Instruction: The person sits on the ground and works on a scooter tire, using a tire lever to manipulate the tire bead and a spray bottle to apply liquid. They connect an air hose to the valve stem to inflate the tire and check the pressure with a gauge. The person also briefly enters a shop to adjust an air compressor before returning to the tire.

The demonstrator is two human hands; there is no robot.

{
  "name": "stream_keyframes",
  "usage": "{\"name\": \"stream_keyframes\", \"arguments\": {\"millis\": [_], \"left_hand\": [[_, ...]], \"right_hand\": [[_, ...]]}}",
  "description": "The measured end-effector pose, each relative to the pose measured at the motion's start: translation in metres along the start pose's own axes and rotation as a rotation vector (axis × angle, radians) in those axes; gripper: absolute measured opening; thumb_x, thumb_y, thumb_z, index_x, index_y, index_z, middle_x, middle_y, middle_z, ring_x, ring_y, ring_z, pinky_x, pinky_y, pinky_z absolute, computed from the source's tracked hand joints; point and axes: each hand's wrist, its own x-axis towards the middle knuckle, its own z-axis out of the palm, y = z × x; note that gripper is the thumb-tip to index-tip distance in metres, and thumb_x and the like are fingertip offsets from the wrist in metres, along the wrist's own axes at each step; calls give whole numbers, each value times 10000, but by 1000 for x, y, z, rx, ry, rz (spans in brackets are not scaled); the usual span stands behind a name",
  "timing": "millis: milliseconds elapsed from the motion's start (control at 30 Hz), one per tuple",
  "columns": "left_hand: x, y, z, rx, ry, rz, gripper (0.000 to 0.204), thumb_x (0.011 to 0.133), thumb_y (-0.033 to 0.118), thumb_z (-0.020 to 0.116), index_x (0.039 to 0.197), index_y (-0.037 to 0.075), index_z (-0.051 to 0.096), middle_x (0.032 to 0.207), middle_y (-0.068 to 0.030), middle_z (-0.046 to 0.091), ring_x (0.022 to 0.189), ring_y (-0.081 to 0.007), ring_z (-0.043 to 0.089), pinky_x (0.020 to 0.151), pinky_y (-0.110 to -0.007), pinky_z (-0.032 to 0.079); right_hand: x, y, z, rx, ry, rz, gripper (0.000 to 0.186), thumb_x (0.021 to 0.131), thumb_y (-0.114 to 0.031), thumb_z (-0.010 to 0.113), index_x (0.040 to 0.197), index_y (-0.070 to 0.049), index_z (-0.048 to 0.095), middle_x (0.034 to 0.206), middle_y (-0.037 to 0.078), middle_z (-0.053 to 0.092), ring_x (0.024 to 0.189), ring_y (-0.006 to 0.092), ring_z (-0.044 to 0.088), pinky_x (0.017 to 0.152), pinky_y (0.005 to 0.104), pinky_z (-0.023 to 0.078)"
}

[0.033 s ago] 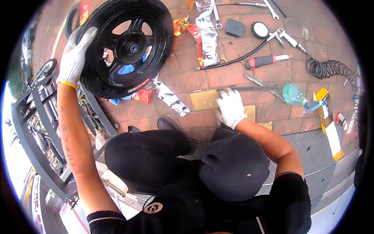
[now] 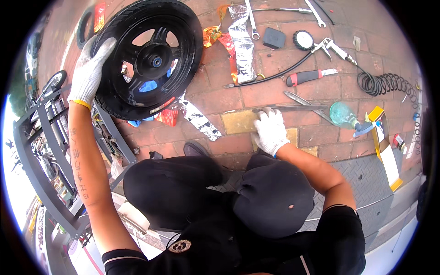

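Observation:
A black motorbike-type wheel with its tyre stands tilted on the brick paving at the upper left. My left hand, in a white knit glove, grips the tyre's left edge, thumb on the near sidewall and fingers mostly hidden behind. Lower right of the wheel, my gloved right hand is closed over the left end of a flat metal tyre lever lying on the bricks. A second lever crosses beneath it at an angle. Blue cloth shows through the wheel's openings.
Silver foil strips lie beside the wheel. Beyond are a tyre inflator gun with gauge and coiled hose, a red-black knife-like tool, and wrenches. A green bottle and yellow box sit right. A metal frame stands left.
The view has shifted slightly, so ground items sit a little lower. Both hands keep their places on the tyre and the lever.

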Motion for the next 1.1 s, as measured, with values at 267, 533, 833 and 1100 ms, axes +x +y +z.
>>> {"name": "stream_keyframes", "arguments": {"millis": [267,533,833,1100], "left_hand": [[-5,42,-5,153,-125,112,887,896,447,797,1556,-20,433,1493,-250,568,1409,-316,536,1192,-385,383],[-5,89,6,273,-128,129,903,843,458,787,1534,-14,449,1441,-262,601,1332,-344,603,1132,-389,442],[-24,120,-9,349,-196,97,974,794,457,781,1559,-8,398,1454,-300,575,1347,-397,585,1127,-426,462],[-20,161,-17,358,-205,54,890,771,475,760,1485,17,490,1242,-278,708,1183,-418,681,1026,-436,520]], "right_hand": [[146,14,-72,117,533,53,676,728,-305,870,1307,-67,615,1409,198,535,1331,428,492,1125,558,378],[197,66,-78,88,-10,73,252,928,-203,603,1088,-65,740,1032,212,744,974,404,739,822,498,585],[-19,89,-99,215,-744,200,318,918,-256,647,1198,-165,769,1217,238,724,1102,408,714,921,480,558],[-168,132,-57,219,-847,286,524,867,-419,727,1299,-123,726,1332,210,697,1235,377,669,1000,440,536]]}}
